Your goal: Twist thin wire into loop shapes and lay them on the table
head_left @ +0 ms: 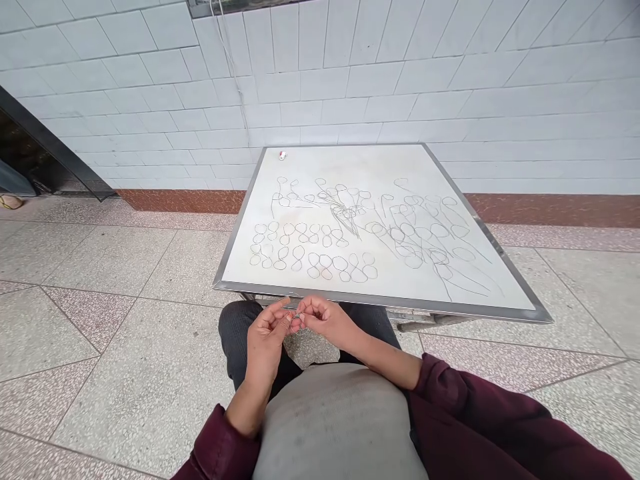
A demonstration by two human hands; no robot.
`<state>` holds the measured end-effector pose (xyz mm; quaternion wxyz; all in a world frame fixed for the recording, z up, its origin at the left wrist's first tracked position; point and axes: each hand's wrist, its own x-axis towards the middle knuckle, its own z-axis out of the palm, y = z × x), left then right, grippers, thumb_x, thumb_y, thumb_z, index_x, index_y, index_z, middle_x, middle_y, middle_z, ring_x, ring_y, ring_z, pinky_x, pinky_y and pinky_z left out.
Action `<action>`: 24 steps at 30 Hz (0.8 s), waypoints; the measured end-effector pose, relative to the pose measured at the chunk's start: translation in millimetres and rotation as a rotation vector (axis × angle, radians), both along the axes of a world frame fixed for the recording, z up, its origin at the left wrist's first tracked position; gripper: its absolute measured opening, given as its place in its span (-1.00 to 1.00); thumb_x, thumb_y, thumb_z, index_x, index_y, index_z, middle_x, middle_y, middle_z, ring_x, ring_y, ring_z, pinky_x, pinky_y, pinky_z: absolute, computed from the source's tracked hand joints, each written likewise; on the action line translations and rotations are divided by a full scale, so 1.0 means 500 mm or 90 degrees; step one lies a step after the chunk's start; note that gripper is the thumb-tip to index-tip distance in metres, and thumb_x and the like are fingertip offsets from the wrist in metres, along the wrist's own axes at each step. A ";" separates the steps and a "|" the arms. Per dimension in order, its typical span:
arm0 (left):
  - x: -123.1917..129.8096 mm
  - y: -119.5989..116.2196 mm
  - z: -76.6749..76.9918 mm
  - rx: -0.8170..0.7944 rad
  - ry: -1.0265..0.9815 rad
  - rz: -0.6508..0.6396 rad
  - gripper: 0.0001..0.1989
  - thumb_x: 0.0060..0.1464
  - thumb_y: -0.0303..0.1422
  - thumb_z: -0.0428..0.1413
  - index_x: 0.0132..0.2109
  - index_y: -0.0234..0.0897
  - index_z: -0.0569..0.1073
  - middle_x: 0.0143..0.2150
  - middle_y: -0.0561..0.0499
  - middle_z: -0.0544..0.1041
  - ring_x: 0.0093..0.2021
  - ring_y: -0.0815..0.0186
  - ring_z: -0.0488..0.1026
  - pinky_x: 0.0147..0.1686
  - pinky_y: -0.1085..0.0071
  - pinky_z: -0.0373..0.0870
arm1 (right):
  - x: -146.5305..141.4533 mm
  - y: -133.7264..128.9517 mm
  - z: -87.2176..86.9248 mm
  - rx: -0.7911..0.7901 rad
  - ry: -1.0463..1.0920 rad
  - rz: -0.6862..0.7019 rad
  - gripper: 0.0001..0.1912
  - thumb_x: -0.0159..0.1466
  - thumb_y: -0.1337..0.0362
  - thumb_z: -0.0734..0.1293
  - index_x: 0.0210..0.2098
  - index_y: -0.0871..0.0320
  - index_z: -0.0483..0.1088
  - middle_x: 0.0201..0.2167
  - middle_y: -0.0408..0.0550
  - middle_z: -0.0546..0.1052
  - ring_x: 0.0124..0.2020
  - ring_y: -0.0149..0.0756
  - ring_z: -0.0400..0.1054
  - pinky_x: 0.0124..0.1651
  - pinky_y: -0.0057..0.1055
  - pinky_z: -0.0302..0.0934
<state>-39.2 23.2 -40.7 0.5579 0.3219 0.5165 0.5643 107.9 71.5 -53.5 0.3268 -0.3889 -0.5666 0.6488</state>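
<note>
Just off the table's near edge, above my lap, my left hand and my right hand meet with fingers pinched. Between them is a thin wire bent into a small loop, both hands gripping it. Fingers cover part of the wire, and its exact shape is too fine to make out. Beyond, on the white table, lie several figure-eight wire pieces in rough rows at the near left. Longer wires with looped ends cross in a bunch mid-table, and more spread over the right side.
A small red-and-white object sits in the table's far left corner. The metal rim runs close in front of my hands. Behind the table stands a tiled wall with a hanging cord. A person's foot shows at far left.
</note>
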 end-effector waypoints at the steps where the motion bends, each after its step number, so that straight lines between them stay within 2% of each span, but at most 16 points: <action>1: -0.001 0.001 -0.002 0.003 0.004 0.003 -0.62 -0.02 -0.31 0.24 -0.02 -0.28 0.49 -0.31 0.02 0.55 -0.34 0.33 0.54 -0.20 0.32 0.48 | 0.000 0.000 -0.002 0.003 -0.009 0.000 -0.89 0.17 0.29 0.29 -0.28 0.12 0.34 -0.47 -0.18 0.45 -0.42 -0.39 0.38 -0.36 -0.46 0.21; 7: -0.001 0.003 -0.015 0.010 0.025 0.016 -0.60 0.00 -0.33 0.23 0.01 -0.26 0.45 -0.36 0.09 0.48 -0.36 0.34 0.53 -0.28 0.35 0.50 | 0.003 -0.001 -0.006 0.018 -0.072 -0.007 -0.88 0.16 0.32 0.27 -0.28 0.12 0.36 -0.53 -0.24 0.39 -0.58 -0.49 0.20 -0.52 -0.53 0.11; 15: 0.004 0.001 -0.012 0.031 0.001 0.015 -0.57 -0.02 -0.37 0.25 0.04 -0.28 0.44 -0.28 0.01 0.57 -0.31 0.35 0.53 -0.15 0.31 0.46 | 0.001 -0.001 -0.004 0.017 -0.068 -0.015 -0.88 0.17 0.28 0.27 -0.28 0.12 0.37 -0.49 -0.18 0.43 -0.54 -0.45 0.23 -0.52 -0.50 0.24; 24: 0.017 0.004 -0.014 0.030 0.009 0.055 -0.59 -0.05 -0.40 0.27 -0.01 -0.28 0.47 -0.33 0.03 0.58 -0.37 0.39 0.48 -0.31 0.43 0.42 | 0.002 -0.004 0.000 0.059 -0.087 0.003 -0.90 0.24 0.24 0.24 -0.28 0.12 0.34 -0.48 -0.16 0.45 -0.52 -0.43 0.26 -0.50 -0.49 0.21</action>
